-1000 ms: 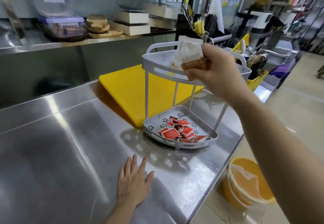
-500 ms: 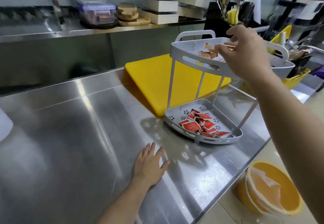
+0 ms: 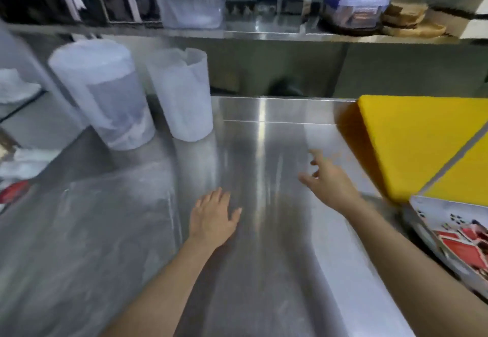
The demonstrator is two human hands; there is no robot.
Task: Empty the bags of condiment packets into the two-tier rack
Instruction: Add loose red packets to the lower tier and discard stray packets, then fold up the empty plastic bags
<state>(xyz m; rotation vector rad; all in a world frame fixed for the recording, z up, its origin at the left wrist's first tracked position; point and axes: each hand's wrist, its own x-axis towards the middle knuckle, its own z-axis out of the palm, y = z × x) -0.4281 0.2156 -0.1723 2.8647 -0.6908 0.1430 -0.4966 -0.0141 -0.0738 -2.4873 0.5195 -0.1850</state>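
Observation:
The view is blurred by head motion. Only the lower tier of the grey rack shows at the right edge, with red condiment packets lying in it; its upper tier is out of frame. My left hand lies flat, palm down, on the steel counter. My right hand hovers over the counter left of the rack, fingers spread, holding nothing. A red item lies at the far left edge; I cannot tell what it is.
A yellow cutting board lies at the right behind the rack. Two translucent white tubs stand at the back left. The shelf above holds lidded plastic boxes and wooden boards.
My head has turned left, so the rack slid to the right edge. My right hand has left the upper tier, now empty, and come down over the counter. The left hand stayed flat.

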